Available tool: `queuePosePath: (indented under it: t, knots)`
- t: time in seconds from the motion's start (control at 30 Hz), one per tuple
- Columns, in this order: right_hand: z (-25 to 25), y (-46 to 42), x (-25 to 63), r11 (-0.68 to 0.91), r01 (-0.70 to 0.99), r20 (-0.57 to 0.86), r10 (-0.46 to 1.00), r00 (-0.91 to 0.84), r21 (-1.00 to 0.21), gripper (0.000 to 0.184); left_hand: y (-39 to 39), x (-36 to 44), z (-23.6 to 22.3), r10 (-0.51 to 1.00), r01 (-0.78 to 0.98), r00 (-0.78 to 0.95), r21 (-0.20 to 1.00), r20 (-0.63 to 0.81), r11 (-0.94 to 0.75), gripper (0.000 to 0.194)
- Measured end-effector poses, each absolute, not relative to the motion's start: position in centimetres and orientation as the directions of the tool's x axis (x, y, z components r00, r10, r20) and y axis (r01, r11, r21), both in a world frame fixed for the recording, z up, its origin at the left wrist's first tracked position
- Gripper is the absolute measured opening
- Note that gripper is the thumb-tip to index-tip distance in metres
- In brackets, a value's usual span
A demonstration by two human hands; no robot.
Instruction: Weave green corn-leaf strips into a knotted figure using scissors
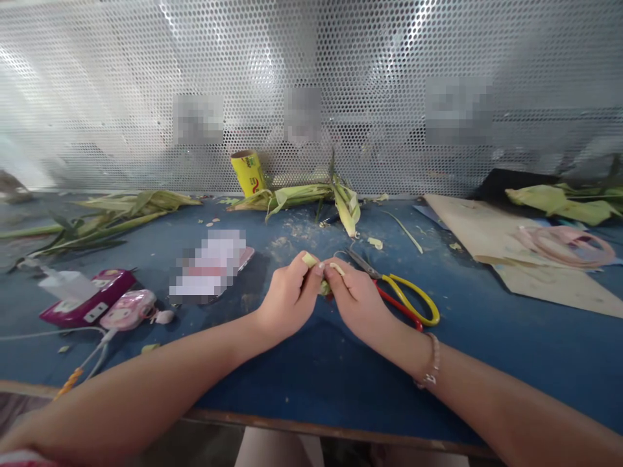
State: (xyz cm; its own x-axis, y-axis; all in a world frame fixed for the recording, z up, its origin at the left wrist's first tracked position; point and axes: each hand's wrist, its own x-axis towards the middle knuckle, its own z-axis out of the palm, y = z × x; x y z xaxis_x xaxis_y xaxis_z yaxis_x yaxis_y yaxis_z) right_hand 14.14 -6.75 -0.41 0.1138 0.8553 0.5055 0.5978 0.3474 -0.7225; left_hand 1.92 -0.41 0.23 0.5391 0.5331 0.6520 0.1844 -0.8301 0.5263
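My left hand (292, 295) and my right hand (357, 298) meet over the middle of the table, fingers curled and thumbs pressed together. Between them they grip a small pale green piece of corn husk (324, 287), mostly covered by the fingers. Yellowish ends of it seem to show at the index fingers of both hands. Beside and partly behind my right hand lie scissors (411, 298) with one yellow and one red handle. Just beyond the hands, a corn husk bundle (345, 211) points toward me.
A phone (214, 266), a purple power strip (90, 298) and a pink case (129, 310) with cables lie left. Husks (131, 211) and a yellow can-like tube (247, 174) stand near the perforated metal screen (370, 65). Brown cardboard (496, 240) and a pink coil (567, 246) are right.
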Motion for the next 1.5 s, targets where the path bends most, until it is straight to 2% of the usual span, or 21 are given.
queuePosePath:
  t: [0.17,0.37,0.5,0.77,0.97,1.1,1.27,1.37,1.5]
  knots:
    - [-0.5,-6.8,14.0,0.359,0.561,0.515,0.845,0.144,-0.746,0.033,-0.4,2.0,0.3,0.564,0.151,0.509,0.578,0.65,-0.802,0.02]
    - [-1.0,-6.8,13.6,0.336,0.411,0.452,0.863,0.226,-0.847,0.033,0.1,2.2,0.2,0.742,0.105,0.421,0.785,0.521,-0.611,0.025]
    - [-0.8,-6.8,13.4,0.305,0.327,0.396,0.881,0.26,-0.894,0.033,0.5,2.4,-0.1,0.78,0.037,0.4,0.842,0.481,-0.539,0.025]
    - [-0.3,-7.0,13.6,0.273,0.357,0.368,0.901,0.232,-0.893,0.041,0.9,2.6,-0.2,0.819,-0.008,0.396,0.893,0.415,-0.449,0.028]
    - [-0.4,-6.7,13.5,0.244,0.279,0.319,0.909,0.269,-0.929,0.031,0.9,2.4,-0.3,0.788,-0.034,0.442,0.886,0.429,-0.463,0.026]
    - [-0.7,-6.6,13.6,0.276,0.343,0.366,0.901,0.231,-0.898,0.02,0.8,2.2,-0.4,0.767,-0.023,0.456,0.867,0.452,-0.498,0.026]
    - [-0.9,-6.6,13.8,0.268,0.44,0.394,0.891,0.224,-0.857,0.028,0.5,2.1,-0.5,0.731,-0.029,0.476,0.84,0.489,-0.542,0.025]
    - [-0.9,-6.4,13.9,0.278,0.419,0.393,0.893,0.218,-0.864,0.026,0.5,2.2,-0.5,0.76,-0.049,0.472,0.875,0.446,-0.483,0.024]
    - [-0.8,-6.1,13.9,0.275,0.344,0.358,0.911,0.205,-0.898,0.024,0.7,2.8,-0.3,0.843,-0.128,0.451,0.955,0.295,-0.266,0.026]
